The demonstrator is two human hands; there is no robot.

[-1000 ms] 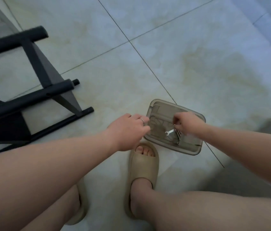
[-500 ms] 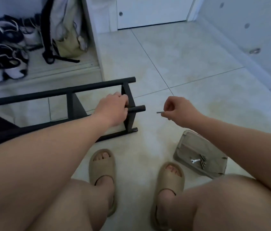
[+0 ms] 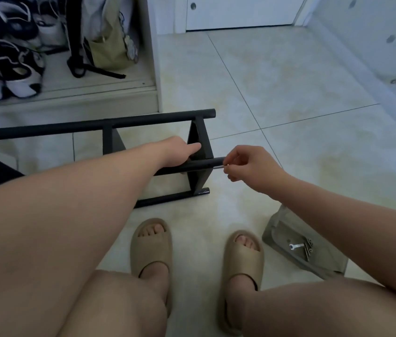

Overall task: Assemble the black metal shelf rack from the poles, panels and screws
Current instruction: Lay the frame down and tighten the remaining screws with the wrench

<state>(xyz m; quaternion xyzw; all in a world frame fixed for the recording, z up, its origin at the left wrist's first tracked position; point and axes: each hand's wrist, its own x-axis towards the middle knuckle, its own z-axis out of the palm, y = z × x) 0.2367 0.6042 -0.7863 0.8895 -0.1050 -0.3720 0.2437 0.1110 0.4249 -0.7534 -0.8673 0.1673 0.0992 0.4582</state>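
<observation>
Two hands: my left hand [image 3: 180,152] grips the pole [image 3: 202,165]; my right hand [image 3: 248,164] pinches a silver screw [image 3: 219,166] at its end.
Rack [image 3: 199,132]: matte black, lying sideways on the tiled floor [image 3: 289,117].

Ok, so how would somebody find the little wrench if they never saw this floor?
Start at the tan sandal on the person's right foot; just to its right on the floor lies a greyish plastic tray. In it, the wrench is the small flat silver piece with a forked end, beside a bunch of straight screws.
</observation>
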